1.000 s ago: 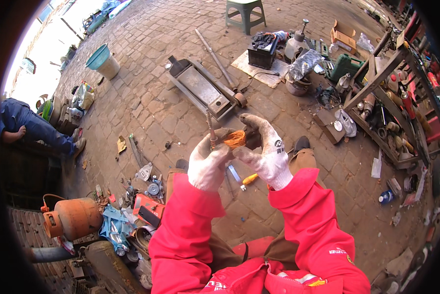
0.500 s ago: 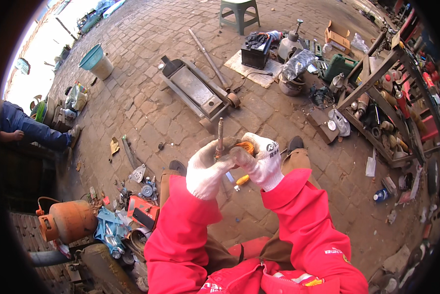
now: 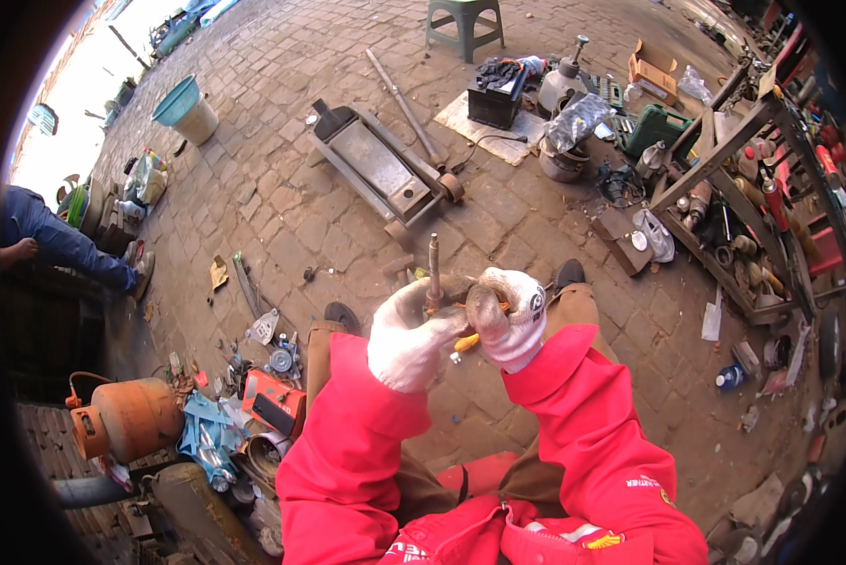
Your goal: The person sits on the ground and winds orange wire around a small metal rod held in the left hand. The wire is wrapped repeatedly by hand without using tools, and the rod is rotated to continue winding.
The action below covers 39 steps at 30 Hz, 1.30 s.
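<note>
Both my hands wear dirty white work gloves and meet in front of my chest, above my knees. My left hand [image 3: 406, 337] grips a rusty metal rod [image 3: 433, 266] that stands upright out of the fist. My right hand [image 3: 512, 315] is closed around an orange piece [image 3: 467, 342] pressed against the rod's lower end; only a small orange tip shows under the fingers. My red sleeves [image 3: 583, 414] come up from the lower edge. What lies between the palms is hidden.
A grey floor jack [image 3: 378, 171] with a long handle lies on the brick paving ahead. A black battery [image 3: 494, 102] and a green case [image 3: 656, 128] sit farther back. A metal shelf [image 3: 752, 217] of parts stands right. An orange gas cylinder [image 3: 131, 416] and tools lie left, near a seated person's leg [image 3: 60, 243].
My hands have closed together around the rod's base, and the rod has come from tilted to upright. The view has shifted slightly; the orange piece is more covered by my right glove.
</note>
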### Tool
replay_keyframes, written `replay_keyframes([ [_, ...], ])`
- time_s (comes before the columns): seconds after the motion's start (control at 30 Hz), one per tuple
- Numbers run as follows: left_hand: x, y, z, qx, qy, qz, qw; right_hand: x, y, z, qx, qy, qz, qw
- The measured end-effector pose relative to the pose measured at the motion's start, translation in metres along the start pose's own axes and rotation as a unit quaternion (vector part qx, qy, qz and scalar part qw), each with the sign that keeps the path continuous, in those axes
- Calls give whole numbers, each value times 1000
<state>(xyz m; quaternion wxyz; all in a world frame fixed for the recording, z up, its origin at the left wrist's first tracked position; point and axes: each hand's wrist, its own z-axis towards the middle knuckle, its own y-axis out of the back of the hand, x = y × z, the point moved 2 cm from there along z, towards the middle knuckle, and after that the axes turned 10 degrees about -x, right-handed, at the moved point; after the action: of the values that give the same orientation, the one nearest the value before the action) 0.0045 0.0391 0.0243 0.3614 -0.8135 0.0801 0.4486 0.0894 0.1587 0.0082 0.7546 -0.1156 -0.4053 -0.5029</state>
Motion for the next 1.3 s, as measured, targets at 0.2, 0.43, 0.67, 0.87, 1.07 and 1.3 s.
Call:
replay_keyframes([
  [0.2, 11, 7, 6, 4, -2, 7, 1000, -9, -3, -15, 16, -43, -47, 998],
  [0.43, 15, 6, 18, 21, -32, -13, 999, -44, -17, -27, -51, -43, -34, 997],
  [0.67, 12, 1, 16, 31, -42, 25, 998, -47, -18, -24, -25, -176, 45, 983],
  [0.87, 8, -4, 11, -25, -47, 54, 997, -16, 1, 4, -17, -152, -24, 988],
  [1.07, 9, -7, 4, -19, -66, 73, 995, -12, 3, 4, -33, -89, -6, 995],
  [1.3, 10, -10, -6, -17, -56, 94, 994, -14, 2, -11, -90, 74, -83, 990],
])
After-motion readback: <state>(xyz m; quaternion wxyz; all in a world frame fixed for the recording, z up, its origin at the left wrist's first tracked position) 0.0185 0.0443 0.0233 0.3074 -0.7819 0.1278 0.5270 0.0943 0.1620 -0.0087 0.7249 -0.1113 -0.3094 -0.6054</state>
